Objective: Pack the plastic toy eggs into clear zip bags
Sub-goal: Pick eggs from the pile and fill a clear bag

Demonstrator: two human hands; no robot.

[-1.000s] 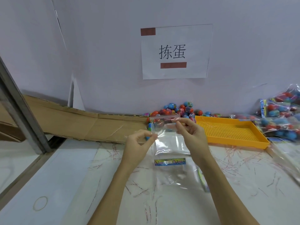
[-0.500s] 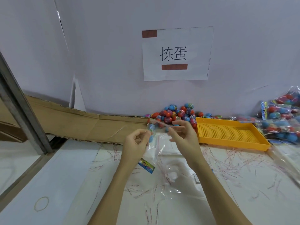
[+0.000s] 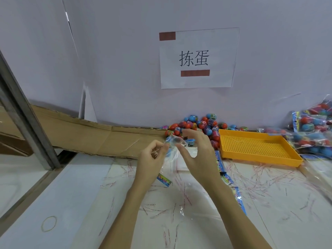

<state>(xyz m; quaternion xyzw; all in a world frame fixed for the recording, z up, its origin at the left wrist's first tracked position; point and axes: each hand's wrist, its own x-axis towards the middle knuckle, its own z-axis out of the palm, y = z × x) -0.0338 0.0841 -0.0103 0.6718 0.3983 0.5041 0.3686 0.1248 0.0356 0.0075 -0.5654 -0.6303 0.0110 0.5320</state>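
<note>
Both hands raised above the counter (image 3: 75, 191), close together at centre frame. Left hand (image 3: 152, 161) curled, thumb and fingertips pinching the left edge of a clear zip bag (image 3: 173, 141) at its top. Right hand (image 3: 196, 150) just right of the left, fingers half-bent and apart, thumb and forefinger at the bag's right edge; blurred, so grip there cannot be told for certain, though apparently pinching. Bag mouth bunched between the two hands, body of the bag hanging down from them toward the counter, printed label strip (image 3: 164, 179) showing below the left wrist. Pile of toy eggs (image 3: 197, 124), red and blue, against the back wall directly behind the hands, well beyond the fingertips and not touched by either. Yellow perforated tray (image 3: 255, 150) to the right of the pile, near the right hand but apart from it. Filled bags of eggs (image 3: 312, 133) stacked at far right edge. More flat clear bags (image 3: 228, 180) with printed strips lying on the counter under and beside the right forearm. Thin red strips (image 3: 260, 177) scattered over the counter. Rubber band (image 3: 48, 224) lying lower left. Paper sign (image 3: 197, 58) on the wall above the pile. Cardboard (image 3: 89, 133) along the wall at left.
</note>
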